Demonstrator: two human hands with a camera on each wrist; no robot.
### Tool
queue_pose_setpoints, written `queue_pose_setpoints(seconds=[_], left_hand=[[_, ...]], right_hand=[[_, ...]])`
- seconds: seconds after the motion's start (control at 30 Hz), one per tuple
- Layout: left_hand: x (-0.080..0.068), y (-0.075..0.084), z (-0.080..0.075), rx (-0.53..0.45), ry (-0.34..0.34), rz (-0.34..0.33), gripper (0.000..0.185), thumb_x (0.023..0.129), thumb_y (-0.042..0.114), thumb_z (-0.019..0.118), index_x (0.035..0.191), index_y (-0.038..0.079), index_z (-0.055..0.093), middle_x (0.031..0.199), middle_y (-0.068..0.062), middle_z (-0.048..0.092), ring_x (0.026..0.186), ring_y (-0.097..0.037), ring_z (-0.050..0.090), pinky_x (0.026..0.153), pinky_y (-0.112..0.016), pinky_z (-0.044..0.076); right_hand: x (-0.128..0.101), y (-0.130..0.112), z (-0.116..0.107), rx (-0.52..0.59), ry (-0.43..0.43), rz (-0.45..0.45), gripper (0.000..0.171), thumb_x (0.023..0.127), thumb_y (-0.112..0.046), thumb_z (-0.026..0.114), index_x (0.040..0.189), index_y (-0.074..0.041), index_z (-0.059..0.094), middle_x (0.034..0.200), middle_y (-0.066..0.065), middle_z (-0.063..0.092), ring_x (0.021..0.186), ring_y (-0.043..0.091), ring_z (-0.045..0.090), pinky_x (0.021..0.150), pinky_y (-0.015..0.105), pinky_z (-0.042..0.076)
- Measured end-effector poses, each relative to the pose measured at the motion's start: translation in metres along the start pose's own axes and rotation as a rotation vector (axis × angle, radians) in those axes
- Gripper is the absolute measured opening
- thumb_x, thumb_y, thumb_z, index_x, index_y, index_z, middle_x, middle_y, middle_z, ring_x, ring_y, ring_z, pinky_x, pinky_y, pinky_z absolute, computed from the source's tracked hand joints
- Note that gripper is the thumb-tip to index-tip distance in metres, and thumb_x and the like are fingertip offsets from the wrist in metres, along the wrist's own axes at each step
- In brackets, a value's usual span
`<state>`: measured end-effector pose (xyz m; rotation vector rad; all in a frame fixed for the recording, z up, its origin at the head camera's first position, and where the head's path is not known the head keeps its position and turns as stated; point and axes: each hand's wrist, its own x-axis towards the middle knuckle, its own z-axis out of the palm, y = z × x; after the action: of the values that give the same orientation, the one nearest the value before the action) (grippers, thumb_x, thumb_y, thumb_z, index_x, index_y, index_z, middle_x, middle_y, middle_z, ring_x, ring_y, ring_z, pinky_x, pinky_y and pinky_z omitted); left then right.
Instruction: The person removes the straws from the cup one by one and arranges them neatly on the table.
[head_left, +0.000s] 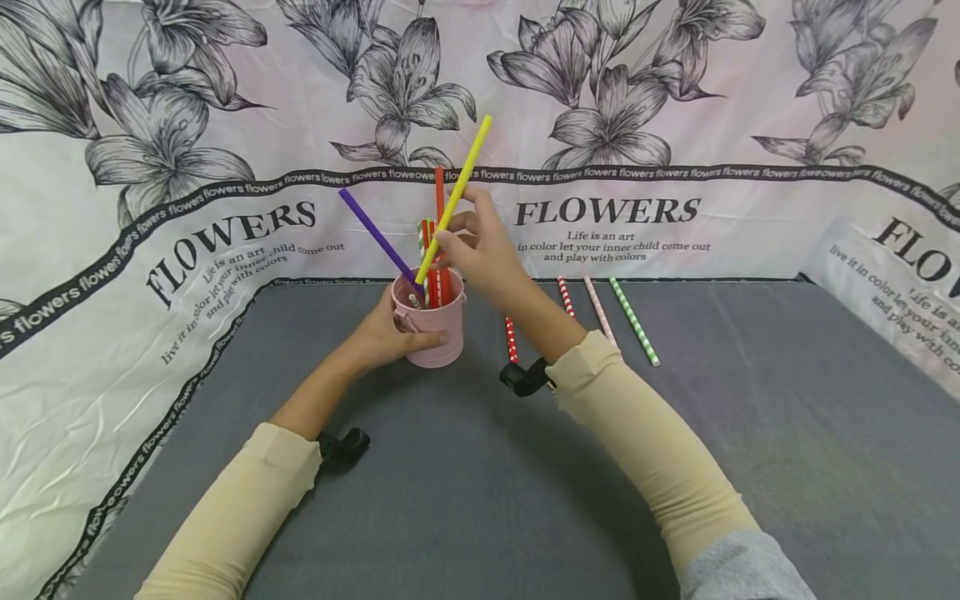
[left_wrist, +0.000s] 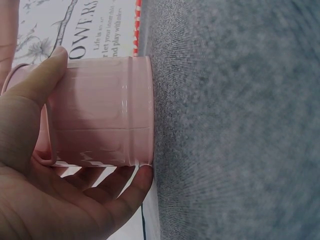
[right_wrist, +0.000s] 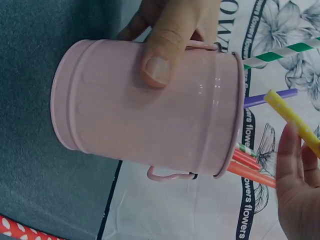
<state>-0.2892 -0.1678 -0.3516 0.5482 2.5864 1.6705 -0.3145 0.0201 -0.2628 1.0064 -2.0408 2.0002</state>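
A small pink metal bucket [head_left: 452,323] stands upright on the grey tabletop. My left hand [head_left: 381,335] grips it from the left, thumb across its front wall and fingers round the far side. Inside lean several straws: a purple straw [head_left: 375,233] tilted left, an orange-red straw [head_left: 440,192] and some green-striped and red ones. Above the bucket my right hand [head_left: 483,250] pinches a yellow straw [head_left: 468,171] between thumb and fingers. In the right wrist view the yellow straw's lower tip [right_wrist: 272,97] is just beyond the bucket's rim [right_wrist: 239,115]. The straws' lower ends are hidden by the bucket wall.
To the right of the bucket lie a red dotted straw [head_left: 512,342], a red-and-white striped straw [head_left: 566,297], a pale pink straw [head_left: 600,310] and a green-and-white striped straw [head_left: 634,321]. A flower-printed cloth [head_left: 450,50] hangs behind the grey tabletop [head_left: 450,500].
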Motion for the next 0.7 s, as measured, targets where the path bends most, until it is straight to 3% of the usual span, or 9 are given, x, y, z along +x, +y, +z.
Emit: queue_pose_setpoints(seconds=[0.23, 0.47, 0.7], left_hand=[[0.000, 0.000, 0.001, 0.008, 0.002, -0.004, 0.102, 0.080, 0.028, 0.086, 0.155, 0.016, 0.018, 0.149, -0.010, 0.038, 0.134, -0.029, 0.044, 0.106, -0.057, 0.039], [-0.001, 0.001, 0.001, 0.022, 0.002, -0.049, 0.108, 0.080, 0.034, 0.086, 0.158, 0.018, 0.013, 0.152, -0.010, 0.035, 0.137, -0.030, 0.041, 0.107, -0.059, 0.036], [-0.001, 0.002, 0.000, 0.011, -0.007, -0.021, 0.105, 0.080, 0.030, 0.086, 0.157, 0.018, 0.015, 0.150, -0.009, 0.037, 0.135, -0.030, 0.043, 0.107, -0.058, 0.037]], right_hand=[[-0.004, -0.004, -0.005, 0.090, 0.083, 0.106, 0.054, 0.100, 0.003, 0.053, 0.146, -0.016, 0.034, 0.104, 0.019, 0.055, 0.088, 0.033, 0.066, 0.074, 0.048, 0.059], [-0.009, -0.003, -0.009, 0.145, 0.079, 0.162, 0.055, 0.101, 0.003, 0.048, 0.149, -0.014, 0.026, 0.104, 0.022, 0.051, 0.089, 0.034, 0.062, 0.075, 0.056, 0.057], [-0.016, -0.008, -0.013, 0.167, 0.062, 0.208, 0.057, 0.098, 0.009, 0.051, 0.146, -0.014, 0.029, 0.105, 0.023, 0.053, 0.092, 0.033, 0.060, 0.075, 0.050, 0.059]])
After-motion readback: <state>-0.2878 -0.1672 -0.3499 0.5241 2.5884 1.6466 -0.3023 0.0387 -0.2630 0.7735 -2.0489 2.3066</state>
